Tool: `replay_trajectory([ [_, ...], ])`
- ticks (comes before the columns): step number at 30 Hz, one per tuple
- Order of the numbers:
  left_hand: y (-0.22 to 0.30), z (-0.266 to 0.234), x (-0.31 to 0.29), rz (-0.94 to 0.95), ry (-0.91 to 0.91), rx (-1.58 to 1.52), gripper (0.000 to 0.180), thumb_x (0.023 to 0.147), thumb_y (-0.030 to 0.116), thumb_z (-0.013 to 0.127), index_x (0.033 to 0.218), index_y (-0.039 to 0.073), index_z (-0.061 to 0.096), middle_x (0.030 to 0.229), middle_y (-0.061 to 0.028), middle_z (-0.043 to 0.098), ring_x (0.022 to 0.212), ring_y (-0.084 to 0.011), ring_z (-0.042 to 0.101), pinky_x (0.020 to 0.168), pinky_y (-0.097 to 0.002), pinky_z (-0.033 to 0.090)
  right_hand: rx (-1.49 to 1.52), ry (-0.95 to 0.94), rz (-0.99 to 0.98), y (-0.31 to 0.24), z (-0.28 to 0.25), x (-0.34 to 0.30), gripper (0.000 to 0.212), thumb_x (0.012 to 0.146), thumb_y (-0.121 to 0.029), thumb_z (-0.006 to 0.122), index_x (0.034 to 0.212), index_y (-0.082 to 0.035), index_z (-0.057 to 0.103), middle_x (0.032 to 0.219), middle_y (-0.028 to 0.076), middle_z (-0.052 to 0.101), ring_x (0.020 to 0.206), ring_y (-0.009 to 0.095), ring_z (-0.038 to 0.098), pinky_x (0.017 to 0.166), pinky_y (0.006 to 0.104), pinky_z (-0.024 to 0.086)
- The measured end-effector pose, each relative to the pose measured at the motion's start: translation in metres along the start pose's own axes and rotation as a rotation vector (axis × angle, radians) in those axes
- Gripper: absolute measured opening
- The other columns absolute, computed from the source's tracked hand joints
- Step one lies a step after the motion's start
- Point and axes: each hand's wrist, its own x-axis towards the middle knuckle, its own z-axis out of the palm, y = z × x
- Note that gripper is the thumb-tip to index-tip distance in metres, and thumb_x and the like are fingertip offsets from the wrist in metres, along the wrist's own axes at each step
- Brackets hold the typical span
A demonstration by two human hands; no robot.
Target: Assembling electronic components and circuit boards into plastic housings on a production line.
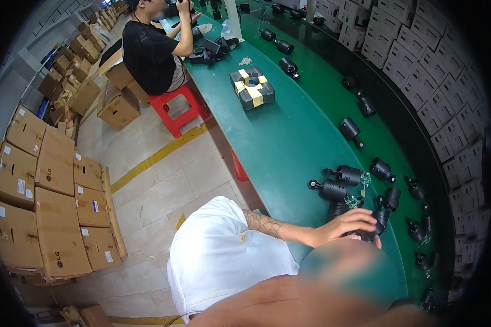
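My left hand reaches over the near part of the green table, its fingers curved over a black cylindrical housing. The hand hides part of this housing. A blurred round patch covers most of my right hand; a bit of a finger shows beside the housing, but its grip is hidden. Just beyond my left hand lie more black cylinders with round end pieces. Small green circuit boards on thin wires are among them.
The green table bears a dark block with yellow tape. Along its right runs a green belt with several black cylinders. White boxes are stacked beyond it. A person sits on a red stool; cartons stand at left.
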Motion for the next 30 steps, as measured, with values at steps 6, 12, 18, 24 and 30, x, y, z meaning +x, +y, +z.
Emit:
replay_trajectory([
  [6,-0.002,0.008,-0.003,0.08,0.02,0.047,0.028,0.082,0.01,0.049,0.106,0.001,0.06,0.109,-0.0115,0.062,0.116,-0.033,0.051,0.097,-0.0432,0.04,0.328,-0.171,0.415,-0.001,-0.003,-0.009,0.051,0.087,-0.007,0.055,0.136,0.001,0.044,0.131,0.017,0.052,0.115,0.02,0.052,0.095,0.0277,0.044],
  [12,0.011,0.015,0.0,0.071,0.106,0.154,0.023,0.077,0.011,0.048,0.091,0.001,0.063,0.095,-0.0112,0.066,0.101,-0.0311,0.059,0.091,-0.0414,0.042,0.455,-0.218,0.509,0.015,-0.019,-0.01,0.053,0.089,-0.01,0.053,0.138,0.004,0.041,0.135,0.017,0.05,0.118,0.02,0.052,0.099,0.0283,0.041],
  [18,0.02,0.019,0.003,0.152,0.105,0.29,0.025,0.07,0.008,0.049,0.089,0.004,0.064,0.09,-0.0093,0.066,0.086,-0.0277,0.059,0.086,-0.0396,0.044,0.545,-0.191,0.504,-0.002,-0.004,-0.015,0.053,0.089,-0.015,0.051,0.137,0.005,0.042,0.137,0.018,0.049,0.12,0.024,0.052,0.102,0.0297,0.039],
  [24,0.031,0.015,0.015,0.143,0.192,0.313,0.023,0.067,0.012,0.055,0.085,0.004,0.067,0.089,-0.0098,0.068,0.083,-0.0284,0.063,0.082,-0.0378,0.046,0.241,-0.062,0.391,-0.012,0.009,-0.02,0.053,0.082,-0.016,0.054,0.13,0.007,0.049,0.134,0.02,0.052,0.121,0.027,0.051,0.103,0.0318,0.038],
  [30,0.021,0.016,0.019,0.077,0.126,0.352,0.047,0.08,0.038,0.042,0.089,-0.001,0.067,0.091,-0.0158,0.066,0.081,-0.029,0.059,0.081,-0.0402,0.048,0.376,-0.198,0.313,-0.01,0.029,-0.015,0.051,0.082,-0.004,0.054,0.133,0.001,0.049,0.14,0.016,0.048,0.128,0.026,0.045,0.11,0.0355,0.032],
])
